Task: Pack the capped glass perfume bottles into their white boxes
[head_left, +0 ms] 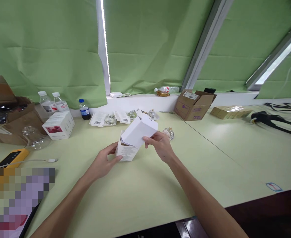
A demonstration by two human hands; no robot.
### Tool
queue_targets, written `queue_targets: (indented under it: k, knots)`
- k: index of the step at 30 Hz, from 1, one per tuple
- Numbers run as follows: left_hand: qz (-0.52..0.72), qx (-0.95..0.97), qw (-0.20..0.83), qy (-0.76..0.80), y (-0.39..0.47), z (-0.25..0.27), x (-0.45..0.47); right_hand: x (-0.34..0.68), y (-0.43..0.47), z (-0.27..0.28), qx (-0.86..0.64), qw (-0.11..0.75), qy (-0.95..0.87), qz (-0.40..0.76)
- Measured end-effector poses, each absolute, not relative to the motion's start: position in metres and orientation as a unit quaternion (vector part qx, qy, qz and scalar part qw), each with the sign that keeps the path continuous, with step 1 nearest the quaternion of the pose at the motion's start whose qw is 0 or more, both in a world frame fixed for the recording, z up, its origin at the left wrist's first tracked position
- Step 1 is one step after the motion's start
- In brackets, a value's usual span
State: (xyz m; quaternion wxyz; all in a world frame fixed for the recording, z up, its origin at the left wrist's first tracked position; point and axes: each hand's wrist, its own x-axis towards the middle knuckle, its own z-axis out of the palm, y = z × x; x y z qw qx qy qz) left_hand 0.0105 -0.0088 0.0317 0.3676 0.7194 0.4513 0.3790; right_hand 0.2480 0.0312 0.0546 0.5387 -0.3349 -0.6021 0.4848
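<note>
Head camera view, looking down over a pale green table [125, 201] at two bare hands working together on a small white carton near the middle. The left hand [107, 159] is clamped on a printed white box [126, 153], thumb on the near face and fingers around the left side; rows of small text cover that face. The right hand [161, 145] pinches a plain white box [139, 130] near its right end, thumb in front. The plain box slants up to the right, its lower end at the mouth of the printed one; how far it reaches inside cannot be told. Just beyond the right hand, a clear glass jar [169, 134] with a gold-coloured knob sits on the table. Behind the boxes is a row of opened white packages with more clear glassware [110, 119] lying on or beside them. Farther left are a small bottle of dark drink [85, 112] with a blue cap, a group of white cartons [59, 126], two white-capped bottles [46, 101] and a brown paper bag [18, 124]. To the right stand an open cardboard box [191, 107] and, beyond it, a long yellowish package [231, 112]. A clear plastic bottle [170, 89] lies on the white ledge at the back, below green blinds [147, 43].
</note>
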Motion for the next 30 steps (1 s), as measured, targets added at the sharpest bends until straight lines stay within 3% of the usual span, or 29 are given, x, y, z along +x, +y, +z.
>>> queue_targets:
  k: [30]
  knots:
    - [0.375, 0.733, 0.349, 0.448, -0.0088, 0.0291, 0.011, 0.2426, 0.0263, 0.0529, -0.331, 0.501, -0.667, 0.441]
